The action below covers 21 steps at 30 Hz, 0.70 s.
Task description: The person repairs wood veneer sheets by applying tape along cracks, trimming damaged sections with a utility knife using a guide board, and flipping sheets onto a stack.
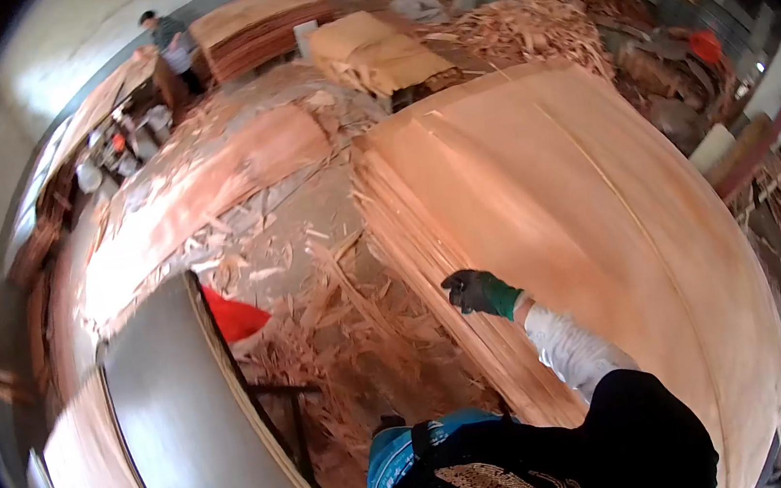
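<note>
My right hand [480, 293], in a dark glove with a green cuff, is at the near-left edge of a large stack of wood veneer. Its fingers are curled closed at the edge of the top veneer sheet [592, 219]; the fingertips are partly hidden. That sheet is broad and orange-brown, with a gentle ripple and a long pale line running down it. Beneath it, uneven layers of the veneer stack [419, 240] show along the left side. My left hand is out of view.
At left stands a table with a grey panel [196, 404] and dark edges, a red cloth [235, 314] beside it. Veneer scraps [360, 316] litter the floor. Farther back are a yellowish covered stack [377, 51], another veneer stack [257, 31] and a person [172, 51].
</note>
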Tool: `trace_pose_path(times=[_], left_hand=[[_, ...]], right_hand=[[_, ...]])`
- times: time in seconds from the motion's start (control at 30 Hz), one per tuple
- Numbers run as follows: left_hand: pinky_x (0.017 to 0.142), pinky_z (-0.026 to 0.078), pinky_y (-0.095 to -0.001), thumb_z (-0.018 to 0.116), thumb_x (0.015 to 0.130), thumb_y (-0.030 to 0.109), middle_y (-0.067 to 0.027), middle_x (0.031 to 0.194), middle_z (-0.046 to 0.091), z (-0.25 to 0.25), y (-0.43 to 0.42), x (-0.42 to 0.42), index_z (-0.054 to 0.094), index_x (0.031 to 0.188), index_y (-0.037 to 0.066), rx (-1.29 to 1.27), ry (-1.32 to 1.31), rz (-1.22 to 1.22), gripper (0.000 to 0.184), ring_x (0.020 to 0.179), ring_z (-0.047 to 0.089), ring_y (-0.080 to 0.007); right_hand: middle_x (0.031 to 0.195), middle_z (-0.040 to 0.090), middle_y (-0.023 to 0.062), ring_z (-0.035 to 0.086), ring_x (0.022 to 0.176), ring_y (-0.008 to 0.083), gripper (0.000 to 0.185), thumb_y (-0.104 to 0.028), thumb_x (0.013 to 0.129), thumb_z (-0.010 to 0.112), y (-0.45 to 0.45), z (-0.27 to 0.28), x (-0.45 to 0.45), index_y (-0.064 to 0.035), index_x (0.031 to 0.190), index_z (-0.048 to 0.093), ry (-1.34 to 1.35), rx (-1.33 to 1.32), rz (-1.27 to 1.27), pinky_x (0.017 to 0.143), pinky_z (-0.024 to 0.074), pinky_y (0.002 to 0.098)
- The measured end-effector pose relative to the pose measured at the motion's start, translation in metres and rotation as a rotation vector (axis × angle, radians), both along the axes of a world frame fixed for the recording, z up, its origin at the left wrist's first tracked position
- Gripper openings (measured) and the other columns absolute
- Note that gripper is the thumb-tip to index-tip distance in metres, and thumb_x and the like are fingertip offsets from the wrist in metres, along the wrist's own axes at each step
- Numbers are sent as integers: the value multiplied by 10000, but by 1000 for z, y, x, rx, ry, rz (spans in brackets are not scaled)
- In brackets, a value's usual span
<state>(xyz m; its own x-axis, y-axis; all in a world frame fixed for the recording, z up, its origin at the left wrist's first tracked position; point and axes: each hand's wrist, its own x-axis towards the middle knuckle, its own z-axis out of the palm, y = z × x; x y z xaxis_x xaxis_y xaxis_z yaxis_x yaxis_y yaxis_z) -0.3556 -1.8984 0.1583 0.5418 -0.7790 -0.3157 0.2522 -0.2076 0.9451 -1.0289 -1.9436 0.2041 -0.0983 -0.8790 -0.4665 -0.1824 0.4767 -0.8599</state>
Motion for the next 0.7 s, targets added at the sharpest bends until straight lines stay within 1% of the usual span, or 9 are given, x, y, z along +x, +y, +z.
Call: trace_pose_path(times=[0.03,0.1,0.13,0.2,0.33,0.47,0.5,0.63,0.7], left_hand=[[935,462,-406,507,929,188,-151,1275,518,-2,-43,-10,490,1275,15,5,6,-65,387,1137,514,-280],[936,462,-409,513,926,180,-151,1276,519,0,-129,-40,487,1278,12,5,12,-202,391,1140,514,-281],[936,462,-410,515,924,175,-151,1277,519,0,-168,-55,485,1279,11,5,13,-270,392,1142,514,-282],[936,462,-414,520,920,167,-151,1278,520,3,-234,-82,482,1281,9,5,11,-375,396,1146,514,-283],[937,463,-420,530,913,150,-150,1280,521,7,-309,-112,476,1286,4,55,-17,-428,405,1153,514,-286],[938,463,-426,540,906,133,-150,1282,523,24,-340,-91,469,1291,-1,148,-90,-287,414,1160,514,-288],[938,463,-427,543,904,129,-150,1282,523,32,-346,-86,468,1292,-2,174,-115,-245,417,1162,515,-289],[939,463,-434,553,897,112,-150,1285,525,73,-389,-78,462,1297,-7,193,-175,-165,428,1169,515,-291],[940,463,-437,558,893,104,-150,1286,525,80,-428,-91,459,1299,-10,159,-178,-239,433,1173,515,-293]], right_hand=[[861,587,53,576,710,130,390,-86,794,658,-28,-28,-20,-2,1164,571,85,-112,-15,604,501,269],[958,616,111,601,825,220,450,-204,769,664,-73,-45,-47,-20,1171,576,342,-164,-53,723,500,312],[1066,644,170,625,945,311,519,-316,747,665,-92,-28,-48,-38,1178,581,508,-109,-73,846,499,352],[1169,591,204,586,1048,325,579,-344,736,676,-133,-6,-57,-73,1231,551,710,-92,-73,911,474,367],[1208,520,202,583,1029,377,588,-323,730,698,-225,17,-72,-27,1194,492,867,-6,-166,871,492,435],[1189,498,200,595,1001,376,584,-322,717,717,-303,-8,-90,-36,1158,461,895,65,-124,819,510,466],[1109,556,214,607,977,363,419,-267,751,676,-316,-18,-97,-39,1071,532,928,45,-141,781,518,454],[892,638,203,635,873,343,145,-147,800,557,-322,-41,-123,-41,874,624,895,-82,-186,730,510,440],[908,636,199,640,824,333,201,-172,807,556,-309,-21,-137,-31,934,623,830,-252,-299,708,510,441]])
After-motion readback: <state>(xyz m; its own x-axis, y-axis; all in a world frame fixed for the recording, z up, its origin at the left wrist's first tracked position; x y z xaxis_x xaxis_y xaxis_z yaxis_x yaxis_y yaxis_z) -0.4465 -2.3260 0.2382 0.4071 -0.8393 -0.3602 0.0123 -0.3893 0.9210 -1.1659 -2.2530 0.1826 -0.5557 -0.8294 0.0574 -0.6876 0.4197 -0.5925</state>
